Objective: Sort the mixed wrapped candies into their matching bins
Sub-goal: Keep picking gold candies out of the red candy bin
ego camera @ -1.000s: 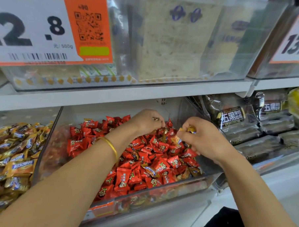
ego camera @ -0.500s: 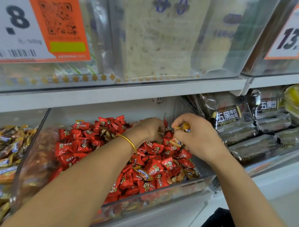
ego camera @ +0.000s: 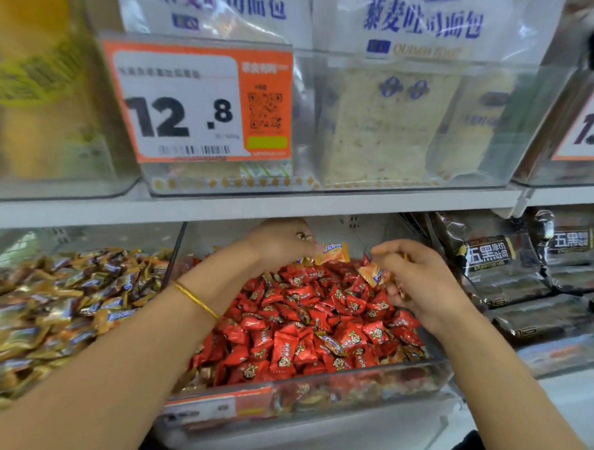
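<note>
The white shelf point(ego camera: 289, 207) now sits mid-picture. The view has tilted up since half a second ago, so the orange price tag point(ego camera: 199, 101), then cut at the top left, shows whole. Below the shelf, the clear bin point(ego camera: 349, 390) holds the red candies point(ego camera: 301, 327). The gold candies point(ego camera: 47, 309) fill the neighbouring bin on the left and the dark packs point(ego camera: 524, 289) lie on the right.

Both hands, earlier down among the red pile, are now raised just above its back part. The left hand point(ego camera: 281, 244), with a gold bracelet point(ego camera: 197, 300) on its wrist, pinches an orange-wrapped candy point(ego camera: 331, 253) at its fingertips. The right hand point(ego camera: 422, 281) is curled round a second orange candy point(ego camera: 371, 274) that sticks out toward the left hand, and the two pieces are close but apart.

Something small and brownish shows in the left hand's curled fingers and cannot be made out. The right hand's fingertips are blurred. The gold candies and the bin's front label are smeared, and a second price tag is cut off at the right edge.
</note>
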A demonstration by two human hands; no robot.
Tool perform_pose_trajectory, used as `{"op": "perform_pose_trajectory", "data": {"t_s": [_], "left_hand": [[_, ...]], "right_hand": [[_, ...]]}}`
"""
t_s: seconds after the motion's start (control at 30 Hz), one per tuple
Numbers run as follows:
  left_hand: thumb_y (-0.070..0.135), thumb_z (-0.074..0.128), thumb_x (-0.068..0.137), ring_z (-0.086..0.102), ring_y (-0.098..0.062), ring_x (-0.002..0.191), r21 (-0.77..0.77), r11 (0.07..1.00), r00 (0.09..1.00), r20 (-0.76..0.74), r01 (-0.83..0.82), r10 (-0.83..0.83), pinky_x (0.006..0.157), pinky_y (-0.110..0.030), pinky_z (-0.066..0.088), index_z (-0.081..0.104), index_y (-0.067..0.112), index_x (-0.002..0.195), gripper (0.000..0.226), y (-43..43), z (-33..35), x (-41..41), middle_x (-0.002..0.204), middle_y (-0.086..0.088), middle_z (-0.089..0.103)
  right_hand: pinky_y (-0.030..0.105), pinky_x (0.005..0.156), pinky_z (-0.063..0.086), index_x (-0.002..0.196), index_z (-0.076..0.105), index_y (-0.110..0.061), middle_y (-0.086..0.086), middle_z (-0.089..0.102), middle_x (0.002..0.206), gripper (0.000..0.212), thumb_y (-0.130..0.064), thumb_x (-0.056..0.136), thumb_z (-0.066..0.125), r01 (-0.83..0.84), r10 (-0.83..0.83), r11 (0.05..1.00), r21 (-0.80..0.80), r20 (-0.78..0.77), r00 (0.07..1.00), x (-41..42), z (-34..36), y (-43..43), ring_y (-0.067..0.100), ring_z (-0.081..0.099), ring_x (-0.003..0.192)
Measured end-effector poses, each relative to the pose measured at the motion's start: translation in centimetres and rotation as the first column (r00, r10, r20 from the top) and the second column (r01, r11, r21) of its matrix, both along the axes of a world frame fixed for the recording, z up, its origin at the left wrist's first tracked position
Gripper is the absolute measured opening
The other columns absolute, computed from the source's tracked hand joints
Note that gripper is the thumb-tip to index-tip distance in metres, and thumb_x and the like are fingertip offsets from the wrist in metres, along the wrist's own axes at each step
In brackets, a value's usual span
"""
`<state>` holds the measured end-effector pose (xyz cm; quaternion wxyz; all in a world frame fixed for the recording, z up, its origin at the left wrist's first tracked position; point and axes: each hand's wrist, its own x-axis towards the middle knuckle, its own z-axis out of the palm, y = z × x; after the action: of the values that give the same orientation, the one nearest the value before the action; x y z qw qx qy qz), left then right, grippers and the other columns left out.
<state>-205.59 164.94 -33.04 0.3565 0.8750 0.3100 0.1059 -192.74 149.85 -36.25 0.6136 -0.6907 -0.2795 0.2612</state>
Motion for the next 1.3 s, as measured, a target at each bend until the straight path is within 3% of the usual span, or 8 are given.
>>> {"op": "perform_pose_trajectory", "data": {"t_s": [0.2,0.47,0.53,0.6,0.73,1.0,1.17,1.3], "left_hand": [[0.038,0.060,0.088,0.042,-0.010,0.058,-0.090,0.994,0.998,0.017,-0.062,0.064,0.047,-0.014,0.037,0.063,0.022,0.096,0.018,-1.4,2.5,-11.4,0.075,0.000,0.046],[0.026,0.063,0.088,0.049,-0.013,0.052,-0.149,0.858,0.837,0.192,-0.491,0.512,0.049,-0.023,0.040,0.061,0.019,0.090,0.007,3.2,0.1,-23.8,0.072,-0.006,0.056],[0.032,0.055,0.093,0.063,-0.021,0.087,-0.201,0.839,0.801,0.251,-0.505,0.543,0.081,-0.033,0.050,0.054,0.020,0.120,0.030,4.3,-0.7,-24.1,0.110,-0.007,0.062],[0.040,0.043,0.096,0.044,-0.023,0.128,-0.371,0.808,0.779,0.271,-0.457,0.566,0.107,-0.035,0.030,0.028,0.023,0.145,0.054,4.3,-0.8,-24.3,0.140,0.002,0.042],[0.040,0.040,0.095,0.028,-0.019,0.140,-0.439,0.817,0.736,0.395,-0.374,0.550,0.116,-0.039,0.016,0.028,0.025,0.147,0.055,3.9,-0.8,-24.9,0.152,0.001,0.030],[0.008,0.045,0.096,0.051,0.003,0.109,-0.057,0.998,0.922,0.384,-0.023,0.043,0.084,0.000,0.037,0.059,0.024,0.118,0.030,-2.1,0.3,-15.0,0.118,0.011,0.058],[0.008,0.045,0.095,0.055,-0.020,0.114,0.154,0.968,0.972,0.097,0.196,-0.212,0.091,-0.023,0.041,0.059,0.014,0.123,0.031,-4.5,-1.5,-3.4,0.131,-0.005,0.055],[0.011,0.045,0.094,0.044,-0.028,0.126,0.300,0.871,0.918,-0.202,0.389,-0.340,0.103,-0.031,0.036,0.055,0.006,0.126,0.034,-5.1,-4.3,4.1,0.135,-0.012,0.049]], "right_hand": [[0.017,0.036,0.029,0.089,0.064,-0.011,0.014,0.046,0.086,0.007,-0.006,0.090,0.058,-0.309,0.321,0.946,0.099,-0.155,0.934,-8.0,1.8,2.9,0.010,0.036,0.040],[0.016,0.037,0.034,0.104,0.063,-0.005,0.005,0.051,0.066,0.018,-0.015,0.093,0.056,-0.550,0.564,0.826,-0.124,0.190,0.804,-21.1,4.7,10.9,0.012,0.044,0.043],[0.023,0.061,0.049,0.125,0.056,-0.008,0.009,0.062,0.106,0.038,-0.032,0.097,0.049,-0.557,0.604,0.796,-0.238,0.237,0.761,-23.2,5.4,12.8,0.019,0.060,0.077],[0.036,0.099,0.043,0.144,0.035,-0.016,0.003,0.038,0.147,0.057,-0.047,0.097,0.039,-0.536,0.615,0.776,-0.333,0.213,0.759,-23.6,5.7,13.9,0.023,0.045,0.127],[0.036,0.100,0.045,0.145,0.032,-0.014,0.004,0.032,0.151,0.050,-0.032,0.100,0.042,-0.562,0.587,0.803,-0.199,0.101,0.803,-21.4,5.5,12.4,0.023,0.043,0.128],[0.033,0.071,0.057,0.093,0.061,-0.011,0.014,0.060,0.106,0.025,0.003,0.097,0.041,-0.288,0.309,0.948,-0.132,0.186,0.933,-8.2,4.2,2.0,0.025,0.065,0.086],[0.054,0.089,0.046,0.104,0.055,0.003,0.020,0.050,0.101,0.027,0.011,0.095,0.031,-0.045,0.116,0.958,-0.285,0.237,0.964,-1.3,2.9,-2.3,0.033,0.052,0.088],[0.043,0.087,0.046,0.127,0.049,0.004,0.016,0.051,0.104,0.043,0.017,0.088,0.033,0.024,0.178,0.891,-0.453,0.398,0.900,1.0,0.5,-2.4,0.038,0.056,0.099]]}}
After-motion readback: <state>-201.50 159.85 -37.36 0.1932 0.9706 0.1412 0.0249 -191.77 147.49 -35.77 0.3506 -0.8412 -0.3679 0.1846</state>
